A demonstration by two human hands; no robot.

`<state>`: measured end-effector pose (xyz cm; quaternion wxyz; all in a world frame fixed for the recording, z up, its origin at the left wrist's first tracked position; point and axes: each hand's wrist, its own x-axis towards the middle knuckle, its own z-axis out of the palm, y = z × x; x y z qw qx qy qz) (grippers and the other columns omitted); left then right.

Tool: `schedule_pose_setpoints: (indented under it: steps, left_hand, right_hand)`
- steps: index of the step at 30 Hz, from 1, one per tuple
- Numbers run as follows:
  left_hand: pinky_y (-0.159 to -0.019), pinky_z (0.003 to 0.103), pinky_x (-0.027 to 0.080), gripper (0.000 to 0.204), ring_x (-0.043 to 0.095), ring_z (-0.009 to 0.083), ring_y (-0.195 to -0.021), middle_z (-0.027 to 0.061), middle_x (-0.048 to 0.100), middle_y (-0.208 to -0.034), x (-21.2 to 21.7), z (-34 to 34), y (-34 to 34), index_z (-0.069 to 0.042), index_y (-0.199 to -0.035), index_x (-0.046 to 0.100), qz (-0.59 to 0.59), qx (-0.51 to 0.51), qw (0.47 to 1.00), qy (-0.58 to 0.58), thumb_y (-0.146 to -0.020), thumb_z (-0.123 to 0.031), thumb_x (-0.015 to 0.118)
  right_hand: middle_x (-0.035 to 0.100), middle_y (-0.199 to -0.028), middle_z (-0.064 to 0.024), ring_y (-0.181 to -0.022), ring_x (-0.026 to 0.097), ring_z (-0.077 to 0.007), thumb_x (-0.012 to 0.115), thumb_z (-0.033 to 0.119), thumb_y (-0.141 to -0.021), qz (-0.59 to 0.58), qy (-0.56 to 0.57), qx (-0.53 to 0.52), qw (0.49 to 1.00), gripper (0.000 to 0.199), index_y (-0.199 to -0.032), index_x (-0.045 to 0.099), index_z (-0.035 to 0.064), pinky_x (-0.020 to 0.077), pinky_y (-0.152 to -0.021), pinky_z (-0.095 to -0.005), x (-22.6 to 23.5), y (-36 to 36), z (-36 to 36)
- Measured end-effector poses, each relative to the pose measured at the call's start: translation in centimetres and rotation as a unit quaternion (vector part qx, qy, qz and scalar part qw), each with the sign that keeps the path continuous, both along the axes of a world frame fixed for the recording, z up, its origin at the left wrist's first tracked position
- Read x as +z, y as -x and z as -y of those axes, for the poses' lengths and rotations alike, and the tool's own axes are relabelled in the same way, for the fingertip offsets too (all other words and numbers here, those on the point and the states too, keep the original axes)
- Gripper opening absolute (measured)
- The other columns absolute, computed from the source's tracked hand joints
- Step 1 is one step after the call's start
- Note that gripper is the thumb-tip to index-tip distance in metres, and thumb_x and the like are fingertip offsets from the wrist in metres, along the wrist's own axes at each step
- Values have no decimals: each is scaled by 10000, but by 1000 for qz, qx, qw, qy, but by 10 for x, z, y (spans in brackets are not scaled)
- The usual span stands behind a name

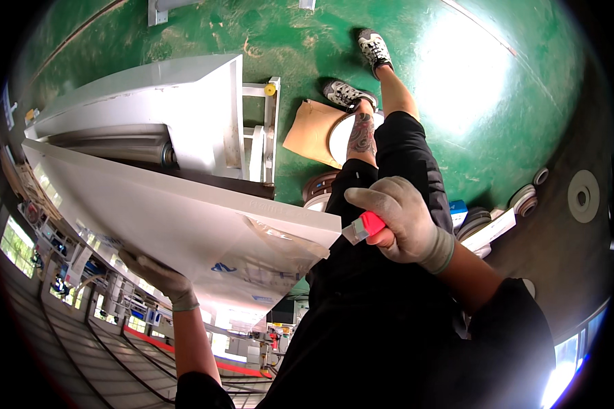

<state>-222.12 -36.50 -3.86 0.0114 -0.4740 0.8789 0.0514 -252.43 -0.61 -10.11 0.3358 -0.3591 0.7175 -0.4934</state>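
In a pale work glove, my right hand (402, 221) is closed around a small red tool with a flat grey end (365, 228). Its grey end is close to the corner of a thick white panel (184, 194); whether they touch I cannot tell. Loose clear film with blue print (280, 242) covers part of the panel's face and is wrinkled near that corner. My gloved left hand (158, 276) lies against the panel's printed face, fingers stretched out. Behind the panel's edge stands a white machine housing (191, 102) with a metal roller (116, 144) in its opening.
A metal frame with a yellow knob (270, 89) stands beyond the machine. Brown cardboard (314, 133) lies by my shoes on the green floor (293, 41). Rolls of edging (523, 201) and a blue box (458, 213) sit to my right. Workshop equipment fills the lower left.
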Motion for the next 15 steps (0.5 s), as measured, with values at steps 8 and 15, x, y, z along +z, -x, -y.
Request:
schedule_pose_setpoints:
  steps: [8, 15]
  left_hand:
    - [-1243, 541, 244, 754, 269, 474, -1495, 364, 249, -1580, -2, 1, 2, 153, -1541, 193, 4, -26, 1000, -7, -1117, -470, 203]
    - [-1238, 548, 243, 775, 282, 480, -1485, 360, 266, -1573, -2, 11, -8, 135, -1541, 219, 23, -26, 999, 4, -1109, -508, 185]
  right_hand:
    - [601, -916, -109, -803, 614, -314, 539, 536, -996, -67, -101, 3, 993, 573, -1245, 615, 25, 485, -739, -450, 26, -2, -1]
    - [602, -809, -97, -708, 612, -311, 549, 507, -996, -31, -71, 50, 996, 532, -1251, 622, 45, 480, -676, -427, 29, 32, -8]
